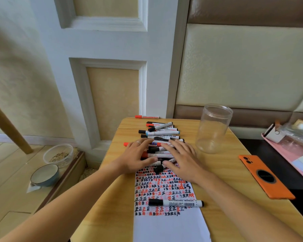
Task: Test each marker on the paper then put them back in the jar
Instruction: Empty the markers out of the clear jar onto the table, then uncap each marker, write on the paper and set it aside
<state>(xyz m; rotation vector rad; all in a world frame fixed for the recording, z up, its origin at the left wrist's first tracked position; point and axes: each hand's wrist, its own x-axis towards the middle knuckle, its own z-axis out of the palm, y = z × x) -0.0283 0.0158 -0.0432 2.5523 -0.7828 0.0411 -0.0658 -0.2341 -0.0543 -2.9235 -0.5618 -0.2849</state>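
**Both hands flat on the marker pile, jar waiting empty**

On the small wooden table (222,173), a heap of markers (162,135) lies across the far end of the paper (168,226), and both hands are spread over its near part. The left hand (137,157) and the right hand (181,157) sit side by side but apart, fingers straight and pressing down on the barrels; neither is curled round any one marker.

One black marker (176,203) lies alone across the paper, on the rows of red and black test marks. A red marker (146,117) rests at the very back edge of the table, apart from the pile.

The risk I see is rolling. The barrels are round and loosely stacked, so a push from flat palms could send some off the left edge, and the red one at the back looks easiest to lose. A sweep to the right could also knock the light jar (213,129), which stands upright just beside the right hand.

That clear jar has no lid on and holds nothing. On the floor to the left, a blue bowl (45,174) looks empty, while a clear tub (58,155) holds something brownish I cannot identify.
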